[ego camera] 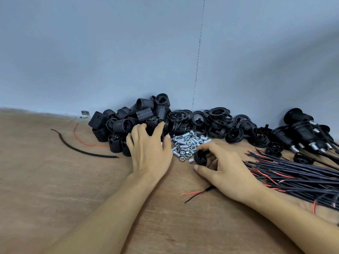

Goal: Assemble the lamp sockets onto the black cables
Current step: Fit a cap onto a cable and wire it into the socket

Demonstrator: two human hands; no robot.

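A heap of black threaded socket bodies point(128, 118) lies against the wall. My left hand point(148, 149) reaches into it, fingers curled around one black socket body point(153, 125). My right hand point(227, 169) holds a black socket cap point(200, 158) with a silver threaded tube sticking out of its left side. A black cable with red and black wire ends point(198, 193) runs out from under my right palm. A bundle of black cables point(293, 173) lies at the right. Finished sockets on cables point(304, 132) rest at the far right.
A pile of silver threaded tubes and nuts point(189, 143) sits between my hands. Black rings and caps point(220, 120) are heaped behind it. A loose black cable piece point(77, 149) and a red wire point(80, 140) lie at the left. A grey wall stands close behind.
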